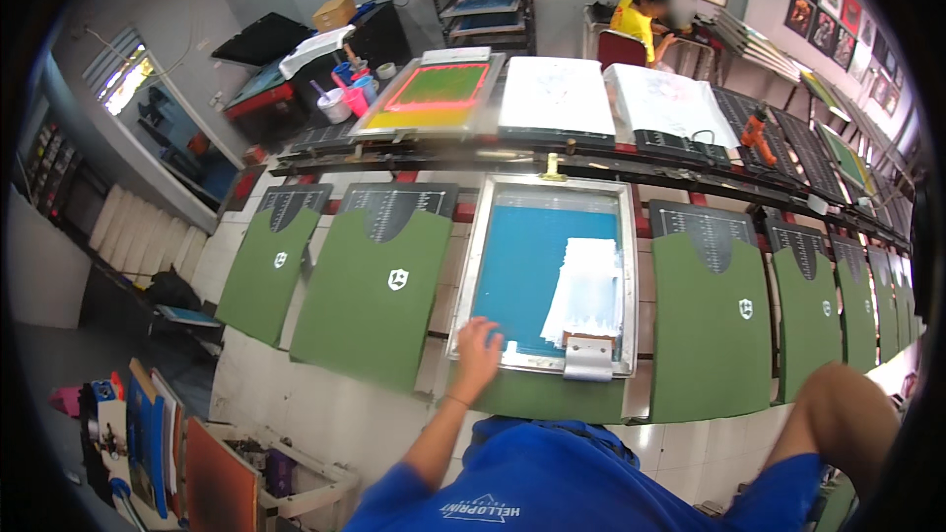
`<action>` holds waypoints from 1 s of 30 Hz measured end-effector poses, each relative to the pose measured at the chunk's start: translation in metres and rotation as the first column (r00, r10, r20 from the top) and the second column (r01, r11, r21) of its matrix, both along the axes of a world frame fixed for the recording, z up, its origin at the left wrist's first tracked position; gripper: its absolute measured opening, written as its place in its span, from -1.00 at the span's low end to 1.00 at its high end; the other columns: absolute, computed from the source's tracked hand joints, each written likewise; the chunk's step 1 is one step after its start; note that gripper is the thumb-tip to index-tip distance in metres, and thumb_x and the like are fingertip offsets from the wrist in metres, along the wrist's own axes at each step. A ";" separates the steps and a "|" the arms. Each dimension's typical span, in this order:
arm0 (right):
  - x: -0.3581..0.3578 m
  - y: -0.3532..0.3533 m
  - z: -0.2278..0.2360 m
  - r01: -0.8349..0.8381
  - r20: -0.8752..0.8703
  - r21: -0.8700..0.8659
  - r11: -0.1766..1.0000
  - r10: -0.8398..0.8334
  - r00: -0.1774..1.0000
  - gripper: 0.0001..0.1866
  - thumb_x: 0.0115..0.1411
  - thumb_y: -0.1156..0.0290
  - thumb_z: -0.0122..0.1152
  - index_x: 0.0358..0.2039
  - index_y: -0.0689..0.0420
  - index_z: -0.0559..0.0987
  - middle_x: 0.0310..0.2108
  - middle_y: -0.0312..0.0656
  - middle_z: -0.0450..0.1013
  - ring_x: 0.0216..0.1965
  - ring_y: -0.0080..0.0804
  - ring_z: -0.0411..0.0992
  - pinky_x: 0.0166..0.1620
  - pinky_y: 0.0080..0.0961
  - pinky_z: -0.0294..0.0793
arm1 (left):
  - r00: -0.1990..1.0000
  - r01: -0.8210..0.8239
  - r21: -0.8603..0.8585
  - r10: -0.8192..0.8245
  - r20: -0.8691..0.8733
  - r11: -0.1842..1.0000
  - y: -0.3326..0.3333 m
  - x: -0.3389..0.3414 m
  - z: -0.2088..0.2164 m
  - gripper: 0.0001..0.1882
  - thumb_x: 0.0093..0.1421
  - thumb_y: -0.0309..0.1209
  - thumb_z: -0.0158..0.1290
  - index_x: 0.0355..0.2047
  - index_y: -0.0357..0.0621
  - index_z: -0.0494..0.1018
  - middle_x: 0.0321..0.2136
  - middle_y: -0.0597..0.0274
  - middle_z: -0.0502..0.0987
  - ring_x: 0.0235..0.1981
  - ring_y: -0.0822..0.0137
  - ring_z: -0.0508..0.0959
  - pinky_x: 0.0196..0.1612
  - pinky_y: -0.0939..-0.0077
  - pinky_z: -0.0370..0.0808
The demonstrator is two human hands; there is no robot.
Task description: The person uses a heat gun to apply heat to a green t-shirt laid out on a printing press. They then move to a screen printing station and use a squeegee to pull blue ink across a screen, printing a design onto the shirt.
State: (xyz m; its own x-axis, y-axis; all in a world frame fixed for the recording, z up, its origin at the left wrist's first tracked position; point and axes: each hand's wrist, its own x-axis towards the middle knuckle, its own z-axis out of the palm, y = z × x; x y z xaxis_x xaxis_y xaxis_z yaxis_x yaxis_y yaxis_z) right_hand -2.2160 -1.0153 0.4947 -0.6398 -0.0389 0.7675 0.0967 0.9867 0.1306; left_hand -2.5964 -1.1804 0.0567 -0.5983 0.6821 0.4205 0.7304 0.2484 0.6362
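Note:
A silver-framed printing screen (631,236) with blue mesh lies in front of me, over a green garment (552,402) whose lower part shows below it. White ink (589,276) covers a ragged strip on the mesh's right side. At the strip's near end a squeegee (589,359) with a grey metal holder rests against the frame, with no hand on it. My left hand (478,357) is at the frame's lower left corner, fingers loosely extended over its edge. My right arm is bent at the far right; its hand is out of view.
Green shirts (374,296) with small white emblems lie on dark boards to both sides. Behind a long rail (463,158) are another screen (424,89), white sheets (557,99) and an orange-and-black tool (757,138). Ink pots (353,99) stand far left. A person in yellow (636,20) sits far back.

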 end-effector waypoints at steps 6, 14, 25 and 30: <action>-0.086 0.106 -0.256 0.259 0.163 -0.861 0.437 -0.246 0.955 -0.59 0.41 0.21 -0.13 -0.01 0.26 0.52 -0.08 -0.05 0.51 -0.06 -0.26 0.46 0.08 -0.36 0.36 | 0.971 -0.232 -0.062 0.235 0.051 0.971 -0.002 -0.090 -0.030 -0.67 0.21 -0.35 0.02 -0.08 -0.30 0.43 -0.04 -0.17 0.44 0.05 -0.16 0.37 0.15 0.02 0.27; -0.085 0.112 -0.576 0.172 0.225 -0.970 -0.170 -0.369 0.902 -0.64 0.34 0.34 -0.03 -0.08 0.39 0.54 -0.20 -0.03 0.56 -0.20 -0.34 0.51 -0.07 -0.44 0.45 | 0.972 -0.073 -0.214 0.117 0.203 0.974 0.009 -0.108 -0.084 -0.52 0.34 -0.17 -0.20 -0.35 -0.44 0.48 -0.25 -0.33 0.47 -0.16 -0.26 0.42 -0.06 -0.04 0.32; -0.103 0.083 -0.529 -0.237 0.053 -0.841 -0.487 -0.510 0.859 -0.53 0.27 0.48 0.04 0.16 0.44 0.34 -0.11 -0.02 0.52 -0.15 -0.35 0.51 -0.02 -0.46 0.47 | 0.942 -0.155 -0.247 0.218 0.254 0.957 0.002 -0.093 -0.054 -0.50 0.35 -0.17 -0.20 -0.39 -0.41 0.52 -0.22 -0.33 0.49 -0.12 -0.24 0.43 -0.02 0.01 0.33; -0.107 0.083 -0.525 -0.336 -0.016 -0.795 -0.505 -0.537 0.843 -0.71 0.22 0.48 0.04 -0.11 0.39 0.55 -0.32 -0.14 0.55 -0.32 -0.44 0.52 -0.17 -0.48 0.49 | 0.912 -0.168 -0.286 0.259 0.318 0.943 -0.001 -0.082 -0.011 -0.51 0.33 -0.18 -0.16 -0.42 -0.43 0.51 -0.28 -0.34 0.51 -0.20 -0.25 0.47 -0.12 0.02 0.36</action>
